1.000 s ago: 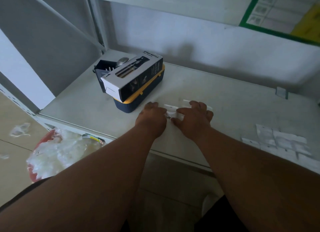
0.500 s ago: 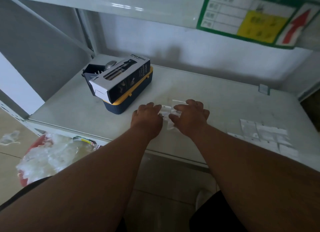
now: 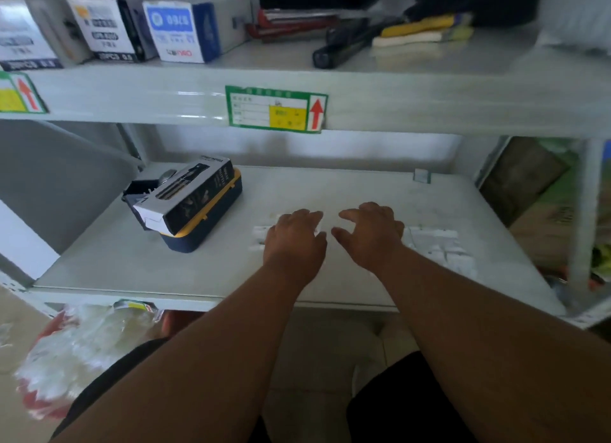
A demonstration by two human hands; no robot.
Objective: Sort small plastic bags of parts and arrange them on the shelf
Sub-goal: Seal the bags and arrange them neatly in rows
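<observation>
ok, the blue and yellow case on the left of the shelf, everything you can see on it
The case is a dark blue, plastic-looking box with a yellow band under its lid, seemingly shut and lying flat on the lower shelf, angled to its front edge. A black and white carton lies tilted across its top, hiding most of the lid. A dark open container sits close behind it; contact cannot be told. Neither hand touches it; the left hand is off to its right.
</observation>
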